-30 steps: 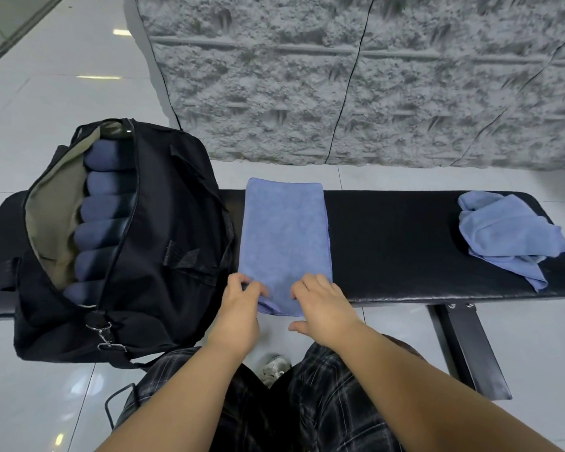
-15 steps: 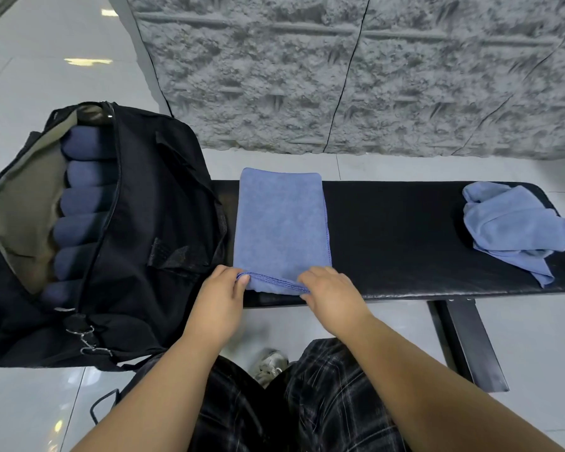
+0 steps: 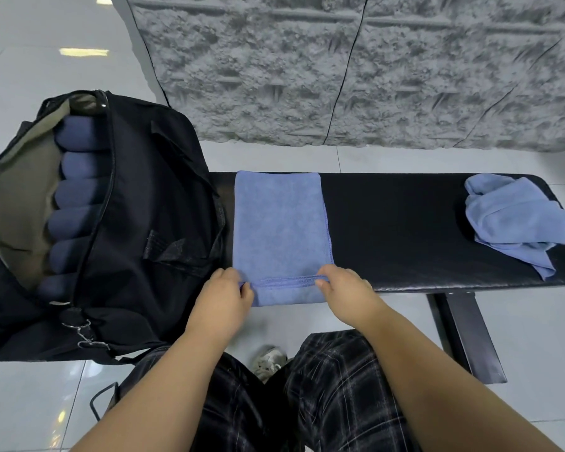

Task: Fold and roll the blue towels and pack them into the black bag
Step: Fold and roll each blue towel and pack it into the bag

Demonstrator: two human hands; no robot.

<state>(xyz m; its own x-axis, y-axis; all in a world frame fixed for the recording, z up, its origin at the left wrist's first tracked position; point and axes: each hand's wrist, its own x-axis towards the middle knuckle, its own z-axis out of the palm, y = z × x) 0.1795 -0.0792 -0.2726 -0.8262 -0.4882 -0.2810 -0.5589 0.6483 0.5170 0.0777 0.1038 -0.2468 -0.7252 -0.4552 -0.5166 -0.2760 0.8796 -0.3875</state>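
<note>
Pinching folded towel [image 3: 281,230] near hem: left hand [image 3: 224,300], right hand [image 3: 346,290]; fingertips hidden beneath.

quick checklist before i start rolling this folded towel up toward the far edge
1. Both hands on the near hem: left hand and right hand each pinch a corner of the folded towel. Ok.
2. Grip even: the hem runs level between the hands. Ok.
3. Towel flat: no wrinkles visible across the bench. Ok.
4. First turn started: the hem is only lifted, no roll formed. Not ok.
5. Black bag open with room: open, rolled towels fill the visible row; spare space cannot tell.
6. Next towel waiting: crumpled towel at the bench's right end. Ok.
</note>
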